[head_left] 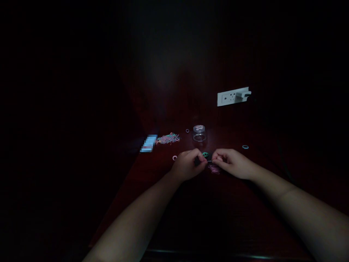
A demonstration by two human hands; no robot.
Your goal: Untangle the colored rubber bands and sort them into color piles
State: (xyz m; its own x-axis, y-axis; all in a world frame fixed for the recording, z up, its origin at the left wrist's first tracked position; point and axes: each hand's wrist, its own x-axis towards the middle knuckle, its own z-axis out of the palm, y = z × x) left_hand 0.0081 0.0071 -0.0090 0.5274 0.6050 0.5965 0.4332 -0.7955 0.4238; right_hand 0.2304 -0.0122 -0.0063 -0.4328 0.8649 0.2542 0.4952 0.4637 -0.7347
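Across the near part of a dark red table (pixel 141 174) two bare forearms reach inward, and just short of the fingertips lies a small heap of pink bands (pixel 215 170). Above it the left hand (pixel 189 164) and the right hand (pixel 235 163) face each other, near but apart, each with thumb and forefinger closed in a pinch. Between them runs a thin pale strand (pixel 209 161), one end at each pinch — probably a single band, though it is too small and dim to be sure. The step in hand looks to be drawing that strand straight between the fingers; a next move with it would call for a firm grip at both ends and a light, even pull. Just beyond the strand sit some green bands (pixel 205 154), with a pink ring (pixel 175 158) beside the left hand and a teal ring (pixel 245 147) off past the right wrist. Farther back at left, a bright blurred rectangle (pixel 149 143) adjoins a mixed pile of bands (pixel 169 139); a clear jar (pixel 199 135) stands upright near a small purple ring (pixel 187 130). Beyond — on the dark wall — a white socket plate (pixel 225 98) holds a plug (pixel 242 95).
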